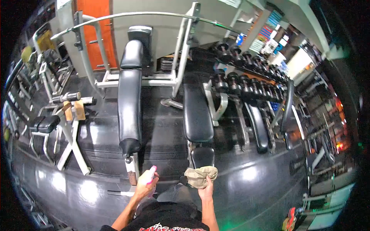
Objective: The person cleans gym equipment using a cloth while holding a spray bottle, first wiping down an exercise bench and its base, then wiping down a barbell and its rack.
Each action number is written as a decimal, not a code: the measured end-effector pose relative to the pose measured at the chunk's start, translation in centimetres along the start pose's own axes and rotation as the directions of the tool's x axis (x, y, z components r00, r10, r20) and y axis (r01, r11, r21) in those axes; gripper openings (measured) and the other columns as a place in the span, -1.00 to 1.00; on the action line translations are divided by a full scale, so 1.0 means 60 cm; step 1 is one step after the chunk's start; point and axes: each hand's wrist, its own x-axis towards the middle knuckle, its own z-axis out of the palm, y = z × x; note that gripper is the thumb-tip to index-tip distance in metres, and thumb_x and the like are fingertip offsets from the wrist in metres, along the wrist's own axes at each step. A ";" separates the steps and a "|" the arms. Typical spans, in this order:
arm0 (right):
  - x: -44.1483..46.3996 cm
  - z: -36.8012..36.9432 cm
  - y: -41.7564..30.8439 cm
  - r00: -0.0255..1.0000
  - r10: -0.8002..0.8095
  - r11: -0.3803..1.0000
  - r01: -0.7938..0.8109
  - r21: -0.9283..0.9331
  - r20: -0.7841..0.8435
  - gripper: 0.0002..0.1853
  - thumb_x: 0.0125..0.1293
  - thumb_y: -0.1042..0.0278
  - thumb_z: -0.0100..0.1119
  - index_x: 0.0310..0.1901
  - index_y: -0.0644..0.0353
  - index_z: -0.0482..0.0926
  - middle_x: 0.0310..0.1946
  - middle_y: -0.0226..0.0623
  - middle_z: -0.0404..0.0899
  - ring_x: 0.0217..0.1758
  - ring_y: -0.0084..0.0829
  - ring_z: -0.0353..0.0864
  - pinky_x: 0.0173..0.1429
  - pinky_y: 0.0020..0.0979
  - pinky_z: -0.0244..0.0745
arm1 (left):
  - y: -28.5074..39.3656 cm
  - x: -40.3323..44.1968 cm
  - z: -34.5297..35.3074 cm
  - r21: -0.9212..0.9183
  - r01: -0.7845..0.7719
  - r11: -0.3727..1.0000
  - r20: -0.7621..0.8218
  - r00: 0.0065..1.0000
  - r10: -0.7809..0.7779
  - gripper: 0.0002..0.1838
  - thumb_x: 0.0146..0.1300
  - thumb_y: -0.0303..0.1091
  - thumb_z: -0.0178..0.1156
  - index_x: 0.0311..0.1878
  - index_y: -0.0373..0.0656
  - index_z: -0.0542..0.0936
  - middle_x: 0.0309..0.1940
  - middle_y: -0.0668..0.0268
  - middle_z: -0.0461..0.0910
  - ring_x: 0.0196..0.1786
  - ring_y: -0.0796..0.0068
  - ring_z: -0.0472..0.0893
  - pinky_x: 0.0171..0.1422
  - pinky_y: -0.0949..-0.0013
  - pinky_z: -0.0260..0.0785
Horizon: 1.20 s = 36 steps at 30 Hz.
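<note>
At the lower middle, my left hand (pixel 147 184) is wrapped round a white spray bottle (pixel 148 175) with a pink nozzle, held upright near the foot of a black padded bench (pixel 129 104). To the right, my right hand (pixel 207 189) grips a crumpled beige cloth (pixel 200 177) by its lower right part. The cloth is in front of the small seat of a second black bench (pixel 198 115). Bottle and cloth are apart from each other.
A long barbell (pixel 135 14) lies across the rack above the first bench. Rows of dumbbells (pixel 250 84) stand on a rack at the upper right. An exercise machine (pixel 46 124) with a black seat is on the left. Shiny dark floor (pixel 92 150) shows between the benches and machines.
</note>
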 end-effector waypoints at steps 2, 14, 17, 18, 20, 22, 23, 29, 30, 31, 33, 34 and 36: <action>0.052 0.004 -0.032 0.998 0.057 0.998 -0.056 -0.030 0.022 -0.64 0.35 0.25 0.00 0.13 0.15 0.42 0.11 -0.24 0.49 0.20 -0.23 0.44 0.32 -0.09 0.30 | -0.006 0.025 0.043 -0.091 -0.043 0.995 -0.133 0.991 0.031 -0.67 0.18 -0.48 0.25 0.03 -0.18 0.49 -0.33 0.34 0.53 -0.38 0.61 0.51 -0.32 0.47 0.40; 0.400 0.084 -0.115 0.910 0.375 0.911 -0.326 -0.254 0.177 -0.67 0.32 0.31 -0.01 0.08 0.20 0.44 0.00 -0.23 0.56 0.11 -0.27 0.52 0.25 -0.14 0.39 | -0.028 0.059 0.144 -0.212 0.253 0.944 -0.508 0.797 -0.327 -0.64 0.20 -0.49 0.25 0.08 -0.26 0.49 -0.23 0.33 0.56 -0.43 0.69 0.49 -0.36 0.56 0.41; 0.449 0.133 -0.068 0.850 0.465 0.879 -0.410 -0.244 0.247 -0.63 0.36 0.20 -0.07 0.09 0.22 0.45 0.06 -0.19 0.53 0.15 -0.21 0.49 0.29 -0.10 0.34 | -0.058 0.066 0.142 -0.178 0.220 0.959 -0.610 0.740 -0.283 -0.59 0.22 -0.44 0.23 0.14 -0.25 0.47 -0.20 0.30 0.57 -0.36 0.63 0.52 -0.27 0.49 0.43; 0.461 0.149 -0.049 0.839 0.495 0.862 -0.440 -0.253 0.225 -0.60 0.37 0.16 -0.08 0.09 0.24 0.46 0.08 -0.16 0.52 0.16 -0.20 0.48 0.30 -0.08 0.32 | -0.069 0.069 0.142 -0.192 0.226 0.955 -0.622 0.725 -0.297 -0.59 0.22 -0.44 0.23 0.14 -0.25 0.47 -0.20 0.30 0.57 -0.36 0.63 0.52 -0.27 0.49 0.43; 0.465 0.203 -0.020 0.741 0.627 0.768 -0.538 -0.348 0.239 -0.58 0.39 0.16 -0.10 0.13 0.30 0.43 0.08 -0.14 0.52 0.18 -0.21 0.47 0.30 -0.11 0.33 | -0.071 0.092 0.127 -0.117 0.254 0.960 -0.661 0.702 -0.266 -0.59 0.22 -0.43 0.22 0.15 -0.25 0.46 -0.19 0.26 0.58 -0.30 0.56 0.55 -0.20 0.47 0.44; 0.478 0.223 0.025 0.730 0.633 0.747 -0.489 -0.450 0.257 -0.62 0.40 0.20 -0.08 0.10 0.27 0.45 0.06 -0.15 0.53 0.14 -0.23 0.50 0.26 -0.15 0.38 | -0.072 0.117 0.113 -0.246 0.268 0.932 -0.655 0.663 -0.363 -0.59 0.21 -0.44 0.22 0.14 -0.26 0.47 -0.22 0.22 0.59 -0.28 0.50 0.57 -0.16 0.45 0.44; 0.475 0.246 0.041 0.711 0.646 0.717 -0.442 -0.540 0.276 -0.69 0.38 0.26 -0.02 0.05 0.24 0.46 0.00 -0.20 0.55 0.06 -0.27 0.55 0.21 -0.21 0.44 | -0.079 0.129 0.105 -0.205 0.258 0.944 -0.671 0.666 -0.327 -0.60 0.21 -0.44 0.22 0.13 -0.26 0.48 -0.23 0.21 0.60 -0.27 0.49 0.58 -0.14 0.45 0.44; 0.533 0.275 0.181 0.702 0.705 0.537 -0.437 -0.722 0.099 -0.66 0.32 0.46 0.05 0.13 0.19 0.41 -0.04 -0.28 0.57 -0.02 -0.39 0.60 0.09 -0.34 0.52 | -0.149 0.222 0.014 -0.110 0.190 0.975 -0.616 0.757 -0.217 -0.67 0.17 -0.49 0.25 0.02 -0.32 0.52 -0.29 0.23 0.62 -0.24 0.49 0.61 -0.07 0.45 0.44; 0.549 0.272 0.211 0.711 0.701 0.509 -0.440 -0.740 0.060 -0.65 0.32 0.47 0.06 0.13 0.20 0.41 -0.03 -0.28 0.56 -0.01 -0.39 0.59 0.09 -0.34 0.52 | -0.168 0.241 -0.003 -0.123 0.162 0.979 -0.606 0.769 -0.204 -0.70 0.16 -0.49 0.25 -0.02 -0.31 0.53 -0.30 0.24 0.63 -0.25 0.50 0.61 -0.08 0.45 0.44; 0.565 0.273 0.243 0.722 0.690 0.521 -0.446 -0.728 0.052 -0.64 0.31 0.47 0.06 0.14 0.21 0.40 0.00 -0.28 0.55 0.02 -0.40 0.57 0.11 -0.35 0.50 | -0.187 0.261 -0.019 -0.136 0.136 0.981 -0.595 0.780 -0.191 -0.73 0.16 -0.49 0.26 -0.06 -0.29 0.55 -0.32 0.24 0.63 -0.25 0.51 0.61 -0.09 0.45 0.44; 0.620 0.257 0.321 0.746 0.662 0.552 -0.415 -0.723 0.078 -0.63 0.30 0.47 0.07 0.15 0.22 0.40 0.01 -0.27 0.54 0.03 -0.41 0.56 0.12 -0.36 0.49 | -0.218 0.302 -0.050 -0.106 0.158 0.982 -0.597 0.779 -0.190 -0.73 0.15 -0.50 0.26 -0.05 -0.29 0.55 -0.32 0.25 0.63 -0.25 0.52 0.61 -0.10 0.46 0.45; 0.650 0.246 0.361 0.760 0.643 0.568 -0.391 -0.724 0.093 -0.63 0.30 0.48 0.07 0.14 0.23 0.41 0.01 -0.28 0.54 0.03 -0.41 0.56 0.12 -0.36 0.48 | -0.236 0.320 -0.062 -0.066 0.173 0.983 -0.599 0.781 -0.177 -0.73 0.15 -0.50 0.26 -0.05 -0.28 0.56 -0.33 0.26 0.62 -0.25 0.53 0.61 -0.11 0.47 0.45; 0.712 0.244 0.445 0.859 0.510 0.636 -0.343 -0.691 0.044 -0.69 0.29 0.48 0.08 0.07 0.25 0.47 -0.05 -0.29 0.57 -0.01 -0.38 0.58 0.10 -0.35 0.51 | -0.287 0.356 -0.082 -0.093 0.149 0.984 -0.579 0.796 -0.175 -0.66 0.16 -0.54 0.23 0.04 -0.26 0.53 -0.31 0.22 0.61 -0.27 0.46 0.63 -0.14 0.46 0.47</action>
